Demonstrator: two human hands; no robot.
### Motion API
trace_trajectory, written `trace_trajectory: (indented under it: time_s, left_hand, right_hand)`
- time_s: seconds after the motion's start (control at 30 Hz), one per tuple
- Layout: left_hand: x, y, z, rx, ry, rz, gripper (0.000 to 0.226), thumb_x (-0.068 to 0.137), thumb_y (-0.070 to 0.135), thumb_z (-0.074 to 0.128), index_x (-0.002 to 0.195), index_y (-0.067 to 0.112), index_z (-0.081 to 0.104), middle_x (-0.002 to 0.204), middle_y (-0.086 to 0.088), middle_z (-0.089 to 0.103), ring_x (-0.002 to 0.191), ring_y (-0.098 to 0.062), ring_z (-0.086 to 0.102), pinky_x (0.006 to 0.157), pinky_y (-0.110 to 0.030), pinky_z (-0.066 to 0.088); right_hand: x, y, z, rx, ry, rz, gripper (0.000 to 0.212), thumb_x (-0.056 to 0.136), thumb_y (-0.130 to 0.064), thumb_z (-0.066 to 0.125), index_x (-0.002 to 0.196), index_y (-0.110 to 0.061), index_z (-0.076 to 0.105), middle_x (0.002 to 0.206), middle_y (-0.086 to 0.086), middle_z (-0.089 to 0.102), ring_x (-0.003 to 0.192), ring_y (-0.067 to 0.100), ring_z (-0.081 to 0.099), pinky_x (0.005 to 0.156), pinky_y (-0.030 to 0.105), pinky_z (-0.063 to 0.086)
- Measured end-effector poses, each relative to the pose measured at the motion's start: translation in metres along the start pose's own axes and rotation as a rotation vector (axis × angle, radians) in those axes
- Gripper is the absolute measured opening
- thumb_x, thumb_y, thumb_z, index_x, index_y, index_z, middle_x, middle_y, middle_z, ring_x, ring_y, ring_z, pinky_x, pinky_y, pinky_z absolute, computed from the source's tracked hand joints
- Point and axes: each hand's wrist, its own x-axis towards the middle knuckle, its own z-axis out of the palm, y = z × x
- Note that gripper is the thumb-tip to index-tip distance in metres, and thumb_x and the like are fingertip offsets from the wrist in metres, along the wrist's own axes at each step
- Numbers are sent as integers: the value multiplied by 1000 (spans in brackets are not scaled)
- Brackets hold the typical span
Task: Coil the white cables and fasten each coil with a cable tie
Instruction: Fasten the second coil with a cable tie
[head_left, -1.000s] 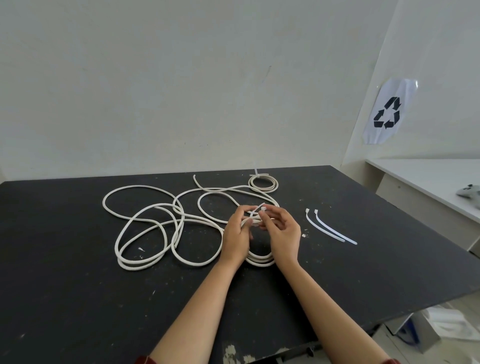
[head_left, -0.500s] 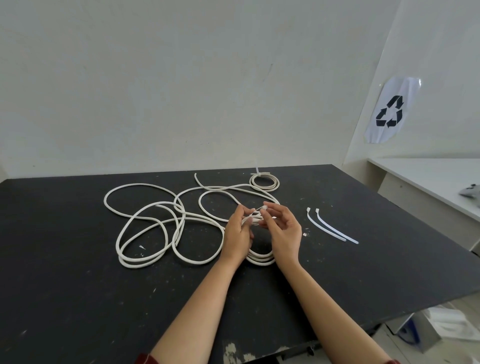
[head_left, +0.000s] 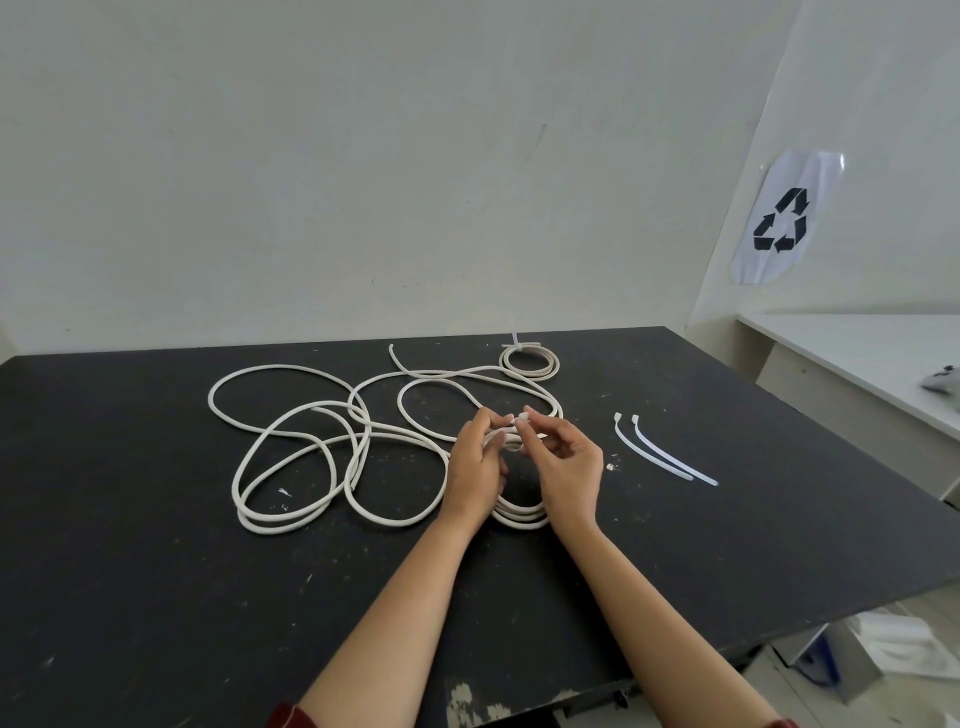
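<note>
On the black tabletop (head_left: 156, 545): we fasten a coil at mid-table.
Our left hand (head_left: 475, 467) and right hand (head_left: 563, 467) each pinch the cable tie (head_left: 511, 423) over the top of a small coil (head_left: 522, 514), fingers curled on it. The loose white cable (head_left: 291, 415) sprawls to the left; it looks limp and springy, so we judge it best gripped where the turns bunch. One tied coil (head_left: 530, 361) sits at the back; two spare ties (head_left: 662, 452) lie to the right.
</note>
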Motion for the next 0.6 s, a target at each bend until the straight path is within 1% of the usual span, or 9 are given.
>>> trace_trajectory:
  time_s: [0.1, 0.17, 0.23, 0.37, 0.47, 0.53, 0.6]
  left_hand:
    - [-2, 4, 0, -41, -6, 11, 12, 99, 16, 48, 91, 13, 57, 75, -5, 52, 44, -7, 43, 37, -23, 33]
    - [-3, 6, 0, -63, -9, 14, 12, 98, 14, 48, 92, 10, 57, 73, 0, 55, 44, -7, 43, 36, -23, 33]
    - [-4, 8, 0, -71, -17, 13, 12, 98, 13, 48, 92, 8, 56, 71, 1, 53, 43, -7, 42, 36, -23, 32]
    - [-2, 5, 1, -37, -17, -14, 12, 98, 11, 44, 91, 11, 54, 75, -11, 49, 42, -7, 41, 36, -23, 32]
    - [-1, 4, 1, -23, -25, -32, 15, 97, 9, 43, 91, 15, 56, 74, -12, 46, 42, -7, 41, 37, -24, 32]
    - [-1, 5, 1, -48, -36, -43, 16, 97, 8, 43, 90, 15, 55, 73, -10, 45, 41, -7, 39, 37, -23, 30]
    - [-2, 6, 1, -76, -42, -54, 15, 97, 6, 42, 91, 12, 54, 72, -9, 44, 42, -7, 38, 38, -24, 29]
  right_hand:
    - [1, 1, 0, -56, -20, 0, 10, 82, -24, 79, 92, -25, 77, 91, -6, 76, 80, 28, 71, 81, 46, 59]
    - [1, 1, 0, -55, -28, 14, 10, 82, -23, 79, 92, -23, 77, 90, -4, 76, 79, 23, 73, 81, 46, 59]
    - [1, 1, 0, -73, -22, 1, 10, 83, -24, 78, 93, -23, 77, 88, -4, 74, 78, 20, 73, 81, 44, 59]
    - [2, -3, 0, -141, -21, -70, 9, 85, -26, 75, 93, -28, 78, 86, -6, 68, 75, 18, 70, 77, 35, 58]
    - [7, -6, -6, -117, -54, -104, 14, 87, -17, 74, 97, -26, 77, 87, -4, 70, 69, 18, 69, 72, 34, 59]
    - [14, -8, -12, -217, -88, -229, 14, 85, -13, 75, 95, -22, 76, 90, -5, 69, 72, 12, 69, 70, 31, 59]
    - [25, -16, -17, -388, -157, -402, 10, 82, -10, 77, 89, -17, 77, 94, -6, 65, 81, 3, 66, 70, 18, 53]
